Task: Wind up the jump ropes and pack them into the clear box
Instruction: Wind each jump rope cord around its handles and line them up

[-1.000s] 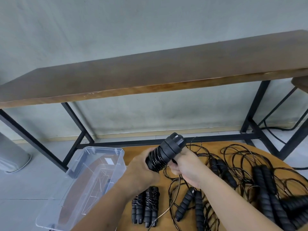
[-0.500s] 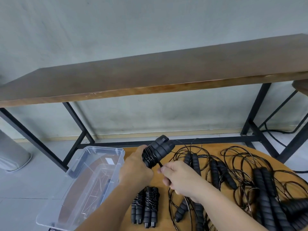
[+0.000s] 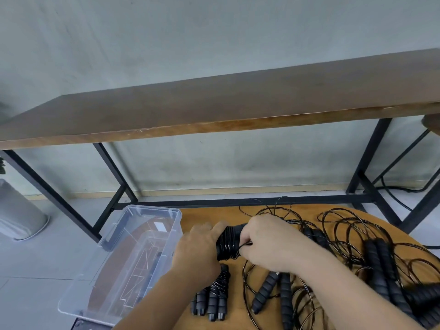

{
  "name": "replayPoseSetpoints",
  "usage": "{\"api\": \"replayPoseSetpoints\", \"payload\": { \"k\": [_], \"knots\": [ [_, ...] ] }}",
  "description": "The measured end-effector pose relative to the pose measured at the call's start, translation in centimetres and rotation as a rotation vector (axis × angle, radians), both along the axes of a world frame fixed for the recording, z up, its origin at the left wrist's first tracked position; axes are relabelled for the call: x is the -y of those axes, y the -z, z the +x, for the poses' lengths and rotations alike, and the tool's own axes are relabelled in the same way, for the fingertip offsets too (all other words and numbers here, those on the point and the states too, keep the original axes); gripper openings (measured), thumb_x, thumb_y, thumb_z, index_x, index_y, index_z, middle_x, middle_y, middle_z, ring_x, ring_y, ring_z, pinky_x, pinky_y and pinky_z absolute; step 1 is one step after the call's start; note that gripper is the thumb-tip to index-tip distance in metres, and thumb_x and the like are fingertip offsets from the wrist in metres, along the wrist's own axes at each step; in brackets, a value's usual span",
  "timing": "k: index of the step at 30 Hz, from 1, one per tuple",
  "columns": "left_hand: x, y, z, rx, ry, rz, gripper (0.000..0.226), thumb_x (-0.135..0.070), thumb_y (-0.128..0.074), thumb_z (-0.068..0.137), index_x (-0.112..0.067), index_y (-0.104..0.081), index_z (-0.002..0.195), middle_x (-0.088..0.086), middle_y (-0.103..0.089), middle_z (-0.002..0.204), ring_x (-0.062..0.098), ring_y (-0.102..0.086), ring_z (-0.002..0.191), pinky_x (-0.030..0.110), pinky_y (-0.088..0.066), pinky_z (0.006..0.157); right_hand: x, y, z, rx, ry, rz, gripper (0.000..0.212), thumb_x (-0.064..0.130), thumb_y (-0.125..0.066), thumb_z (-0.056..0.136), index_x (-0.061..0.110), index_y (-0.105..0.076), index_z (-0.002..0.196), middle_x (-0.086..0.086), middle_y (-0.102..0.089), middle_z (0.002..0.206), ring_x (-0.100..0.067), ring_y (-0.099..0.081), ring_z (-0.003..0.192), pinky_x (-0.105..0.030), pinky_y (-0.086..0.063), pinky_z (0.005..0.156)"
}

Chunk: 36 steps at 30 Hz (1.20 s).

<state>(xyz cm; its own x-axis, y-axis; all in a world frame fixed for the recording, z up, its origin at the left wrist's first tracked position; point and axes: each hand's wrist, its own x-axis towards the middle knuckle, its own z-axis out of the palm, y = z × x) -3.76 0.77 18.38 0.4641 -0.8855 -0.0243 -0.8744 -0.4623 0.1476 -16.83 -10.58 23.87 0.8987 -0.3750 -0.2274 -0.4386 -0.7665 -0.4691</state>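
Workshop-like room: bare wall (image 3: pixel 214 32), metal-framed wooden bench (image 3: pixel 238 103), grey floor (image 3: pixel 35 282).

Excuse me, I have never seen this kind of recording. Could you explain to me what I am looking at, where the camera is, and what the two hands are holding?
There is no machine here. A person wears one wide-angle camera on the head, looking forward and down, so you see their own arms from above.

The left hand grips a pair of black jump rope handles with thin cord wound round them. The right hand pinches the cord beside those handles, apparently finishing the winding.

On the round wooden table lie one wound bundle and many loose ropes, tangled handles and cord. At the left stands the clear box, open; I see no ropes in it. Behind is a long wooden bench on black legs.
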Motion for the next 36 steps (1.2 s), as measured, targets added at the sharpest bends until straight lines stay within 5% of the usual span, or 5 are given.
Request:
{"api": "replayPoseSetpoints", "payload": {
  "k": [10,19,26,32,36],
  "knots": [
    [-0.9,-2.0,0.6,-0.289,0.277,-0.090,0.066,-0.005,-0.065,0.077,-0.050,-0.048,0.122,-0.020,-0.059,0.095,0.004,-0.057,0.091,0.030,-0.054,0.076,5.4,-1.4,0.3,0.082,-0.116,0.425,0.018,0.039,-0.083,0.072,0.026,-0.078,0.083,-0.010,-0.069,0.073,-0.006,-0.057,0.064,-0.027,-0.042,0.067],
    [-1.3,-3.3,0.8,-0.438,0.341,-0.072,0.062,0.002,-0.064,0.077,-0.052,-0.055,0.106,-0.018,-0.062,0.089,0.005,-0.060,0.087,0.029,-0.054,0.073,6.5,1.0,0.3,0.085,-0.107,0.746,0.018,0.023,-0.080,0.078,0.021,-0.063,0.072,0.012,-0.050,0.050,-0.006,-0.038,0.047,-0.024,-0.027,0.050],
    [-1.7,-3.6,0.7,-0.655,0.277,-0.055,0.068,-0.005,-0.070,0.076,-0.048,-0.056,0.127,-0.017,-0.067,0.117,0.003,-0.063,0.108,0.027,-0.052,0.094,6.1,4.2,0.6,0.199,-0.107,1.266,0.027,0.036,-0.086,0.071,0.018,-0.066,0.075,0.003,-0.064,0.071,-0.009,-0.058,0.062,-0.020,-0.048,0.058],
    [-1.5,-4.2,0.2,-0.756,0.250,-0.117,0.070,0.012,-0.063,0.065,-0.035,-0.060,0.117,0.001,-0.066,0.093,0.021,-0.063,0.085,0.035,-0.053,0.067,4.3,5.5,0.5,0.461,0.231,1.549,0.031,0.020,-0.082,0.066,0.006,-0.068,0.089,-0.012,-0.068,0.083,-0.017,-0.066,0.073,-0.029,-0.055,0.068],
    [-1.0,-3.3,0.0,-0.841,0.137,-0.242,0.077,0.013,-0.064,0.062,-0.040,-0.058,0.118,0.002,-0.067,0.097,0.020,-0.063,0.084,0.023,-0.049,0.063,3.3,5.8,1.2,0.514,0.332,1.513,0.027,0.031,-0.078,0.079,0.010,-0.062,0.086,-0.008,-0.043,0.076,-0.016,-0.030,0.067,-0.029,-0.024,0.061]
  ]
}}
